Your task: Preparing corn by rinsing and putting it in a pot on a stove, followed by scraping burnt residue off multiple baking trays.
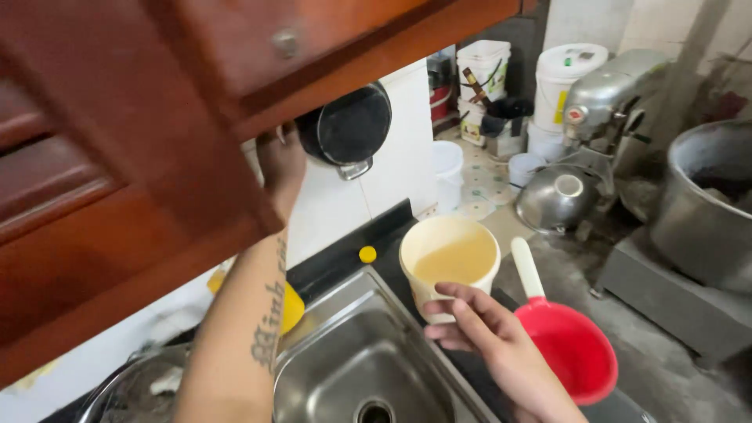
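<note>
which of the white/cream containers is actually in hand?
The cream cup of yellowish liquid over the sink, gripped by the right hand. The white lidded buckets stand on the floor at the back, untouched.

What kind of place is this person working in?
Probably a working kitchen, perhaps a bakery's: a steel sink, a large stand mixer with its bowl, and white lidded buckets on the floor.

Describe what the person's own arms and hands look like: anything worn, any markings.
Both hands are bare, with no gloves, rings or watch in view. The left forearm is sleeveless and carries a dark script tattoo running along its length. The right hand and wrist show no sleeve and no markings.
</note>
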